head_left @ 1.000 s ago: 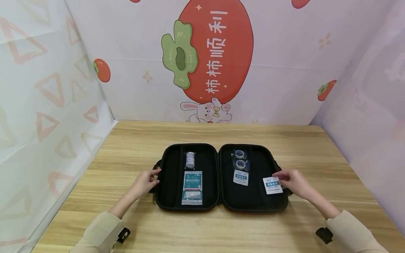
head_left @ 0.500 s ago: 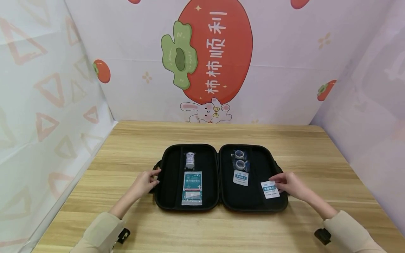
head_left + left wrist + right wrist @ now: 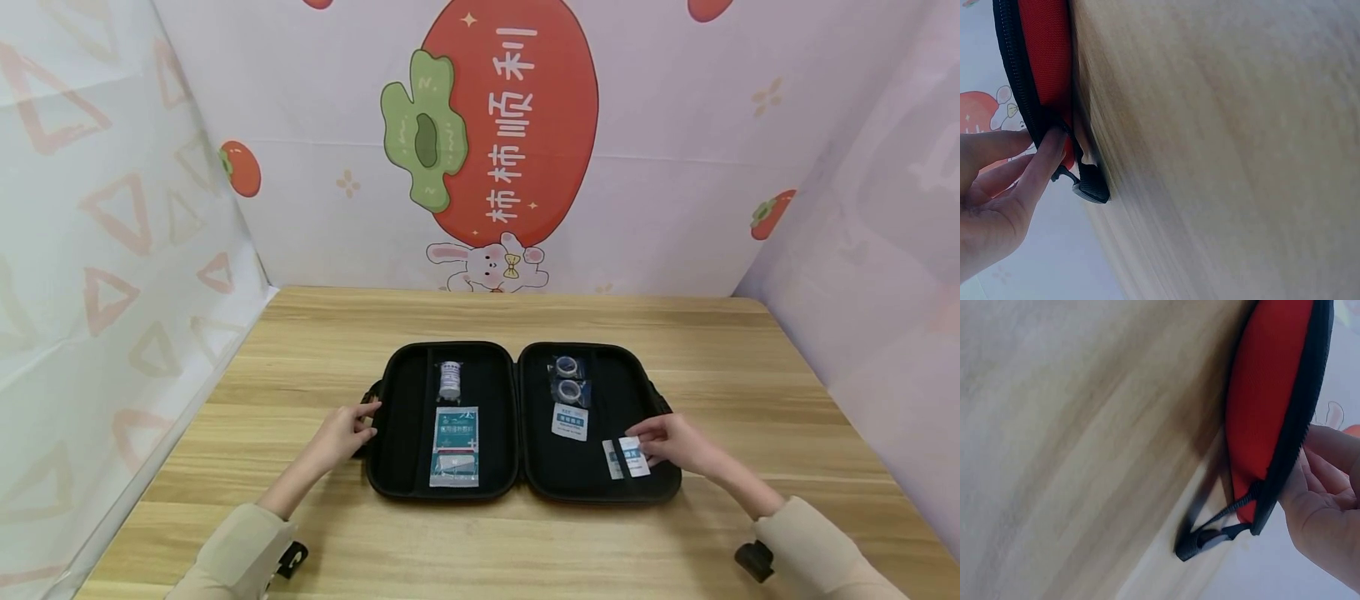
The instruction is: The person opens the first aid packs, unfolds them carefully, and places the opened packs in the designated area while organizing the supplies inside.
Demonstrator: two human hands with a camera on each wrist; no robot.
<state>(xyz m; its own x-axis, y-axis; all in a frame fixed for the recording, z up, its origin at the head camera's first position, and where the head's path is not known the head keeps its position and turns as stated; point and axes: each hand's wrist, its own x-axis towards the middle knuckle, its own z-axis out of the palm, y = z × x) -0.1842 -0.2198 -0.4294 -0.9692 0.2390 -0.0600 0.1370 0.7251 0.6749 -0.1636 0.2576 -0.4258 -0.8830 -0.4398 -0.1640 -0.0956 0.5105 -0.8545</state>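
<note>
A black-lined zip case (image 3: 393, 433) with a red outer shell (image 3: 1266, 394) lies spread open on the table. My left hand (image 3: 343, 433) pinches its left edge, thumb on the zip side near the carry handle (image 3: 1091, 184). Over the right half, my right hand (image 3: 675, 442) pinches the right end of a white and blue alcohol pad packet (image 3: 615, 458). A dark elastic strap (image 3: 621, 458) crosses over this packet. Another alcohol pad packet (image 3: 570, 422) lies further left in that half, below two wrapped tape rolls (image 3: 568, 390). The right fingertips are hidden in the right wrist view.
In the left half of the case sit a wrapped bandage roll (image 3: 450, 380) and a green dressing packet (image 3: 454, 447). Wooden table (image 3: 480, 550) surrounds the case. Printed cloth walls (image 3: 660, 167) stand behind and at both sides.
My right hand has moved left and slightly toward me with the alcohol pad packet, whose left part has slid under the strap. The left hand stays at the case edge.
</note>
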